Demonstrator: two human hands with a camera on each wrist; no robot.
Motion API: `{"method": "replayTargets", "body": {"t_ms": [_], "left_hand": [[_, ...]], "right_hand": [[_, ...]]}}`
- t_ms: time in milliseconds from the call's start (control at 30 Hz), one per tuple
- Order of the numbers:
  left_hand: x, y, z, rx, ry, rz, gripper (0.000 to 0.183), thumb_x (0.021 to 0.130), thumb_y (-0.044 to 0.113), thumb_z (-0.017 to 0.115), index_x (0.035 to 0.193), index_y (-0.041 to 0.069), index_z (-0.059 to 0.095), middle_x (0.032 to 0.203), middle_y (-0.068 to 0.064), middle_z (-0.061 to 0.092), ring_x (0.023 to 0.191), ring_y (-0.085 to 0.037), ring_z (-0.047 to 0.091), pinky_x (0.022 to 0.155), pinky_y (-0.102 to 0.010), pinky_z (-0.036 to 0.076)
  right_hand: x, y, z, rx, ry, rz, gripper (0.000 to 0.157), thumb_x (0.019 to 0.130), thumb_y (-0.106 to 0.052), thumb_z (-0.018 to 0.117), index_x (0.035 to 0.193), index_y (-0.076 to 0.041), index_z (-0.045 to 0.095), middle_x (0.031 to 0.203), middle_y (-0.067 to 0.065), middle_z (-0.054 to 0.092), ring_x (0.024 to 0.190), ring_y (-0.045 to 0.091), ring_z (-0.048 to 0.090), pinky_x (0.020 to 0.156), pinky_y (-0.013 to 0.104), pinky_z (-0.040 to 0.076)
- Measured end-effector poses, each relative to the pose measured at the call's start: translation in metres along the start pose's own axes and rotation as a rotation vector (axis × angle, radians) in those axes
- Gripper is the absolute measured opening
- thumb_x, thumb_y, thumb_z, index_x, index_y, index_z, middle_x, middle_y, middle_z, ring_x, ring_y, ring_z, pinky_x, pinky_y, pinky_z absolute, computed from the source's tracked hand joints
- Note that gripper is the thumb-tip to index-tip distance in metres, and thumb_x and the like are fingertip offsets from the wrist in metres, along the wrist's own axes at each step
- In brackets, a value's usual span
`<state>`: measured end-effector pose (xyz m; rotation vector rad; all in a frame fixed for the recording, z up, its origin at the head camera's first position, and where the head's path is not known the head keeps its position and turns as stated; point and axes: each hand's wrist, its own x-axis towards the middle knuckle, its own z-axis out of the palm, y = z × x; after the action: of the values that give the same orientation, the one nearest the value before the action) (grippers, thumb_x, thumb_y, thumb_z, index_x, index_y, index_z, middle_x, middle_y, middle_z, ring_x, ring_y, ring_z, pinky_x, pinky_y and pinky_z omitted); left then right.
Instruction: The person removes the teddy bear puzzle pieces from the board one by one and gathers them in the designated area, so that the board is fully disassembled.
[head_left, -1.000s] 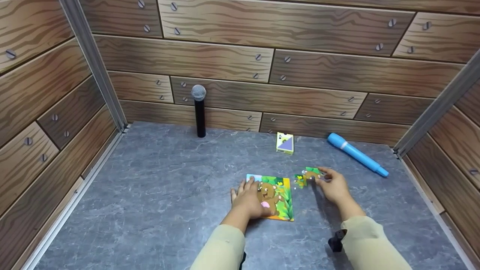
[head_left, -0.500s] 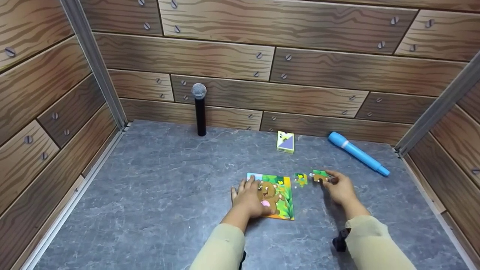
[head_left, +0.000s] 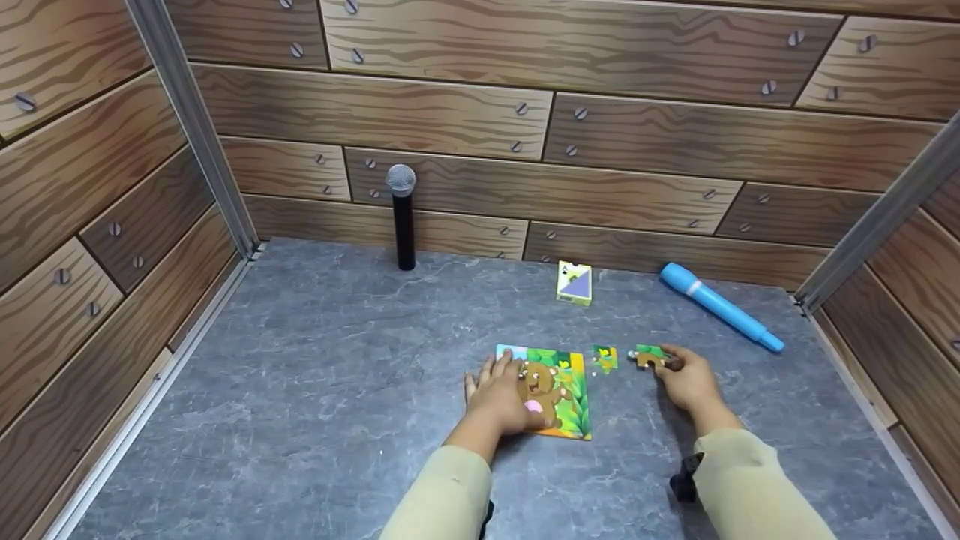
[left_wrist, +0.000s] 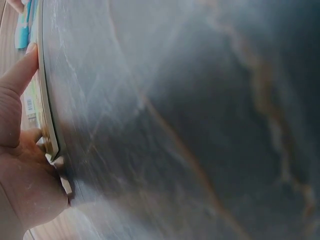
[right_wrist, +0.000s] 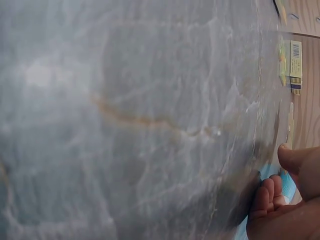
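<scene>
Brown-and-green puzzle piece: best handled level, by its edge; the left hand, fingers spread on the bear puzzle, should press only lightly. The piece lies at the left of the right hand, pinched between thumb and fingers; a loose piece separates it from the puzzle.

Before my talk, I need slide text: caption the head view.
Left hand rests on the bear puzzle; right hand pinches a loose piece.
</scene>
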<state>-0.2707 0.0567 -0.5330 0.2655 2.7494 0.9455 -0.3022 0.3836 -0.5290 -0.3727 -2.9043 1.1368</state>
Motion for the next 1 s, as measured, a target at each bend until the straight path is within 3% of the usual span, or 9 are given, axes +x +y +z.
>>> {"method": "replayTargets", "body": {"t_ms": [167, 600, 800, 1000], "left_hand": [[0.0007, 0.0004, 0.0005, -0.005, -0.004, -0.003, 0.110, 0.075, 0.055, 0.094, 0.164, 0.017, 0.041, 0.175, -0.005, 0.024, 0.161, -0.035, 0.015, 0.126, -0.068, 0.002], [0.0020, -0.0010, 0.0014, -0.008, 0.000, -0.002, 0.110, 0.075, 0.052, 0.094, 0.165, 0.016, 0.039, 0.175, -0.006, 0.024, 0.161, -0.036, 0.014, 0.126, -0.068, 0.001], [0.0003, -0.0001, 0.0010, -0.010, 0.004, 0.004, 0.110, 0.075, 0.054, 0.094, 0.164, 0.017, 0.041, 0.175, -0.005, 0.024, 0.161, -0.036, 0.015, 0.126, -0.067, 0.002], [0.0002, -0.0005, 0.0010, -0.010, 0.001, 0.000, 0.109, 0.075, 0.055, 0.093, 0.164, 0.017, 0.041, 0.175, -0.004, 0.024, 0.162, -0.034, 0.015, 0.127, -0.066, 0.003]], "right_hand": [[0.0009, 0.0007, 0.0012, -0.011, -0.006, 0.002, 0.049, 0.105, -0.004, 0.059, 0.151, 0.010, 0.049, 0.134, 0.038, 0.058, 0.119, 0.048, 0.058, 0.093, 0.053, 0.051], [0.0051, 0.0004, 0.0029, -0.040, -0.030, -0.006, 0.049, 0.103, -0.003, 0.061, 0.149, 0.012, 0.050, 0.134, 0.039, 0.058, 0.122, 0.050, 0.057, 0.100, 0.058, 0.049], [0.0056, 0.0018, 0.0026, -0.039, -0.030, -0.022, 0.050, 0.102, -0.003, 0.062, 0.148, 0.012, 0.050, 0.132, 0.039, 0.059, 0.120, 0.050, 0.058, 0.097, 0.058, 0.050], [0.0061, 0.0009, 0.0008, -0.045, -0.043, -0.012, 0.055, 0.102, -0.003, 0.062, 0.152, 0.012, 0.045, 0.139, 0.041, 0.054, 0.130, 0.053, 0.052, 0.107, 0.061, 0.045]]}}
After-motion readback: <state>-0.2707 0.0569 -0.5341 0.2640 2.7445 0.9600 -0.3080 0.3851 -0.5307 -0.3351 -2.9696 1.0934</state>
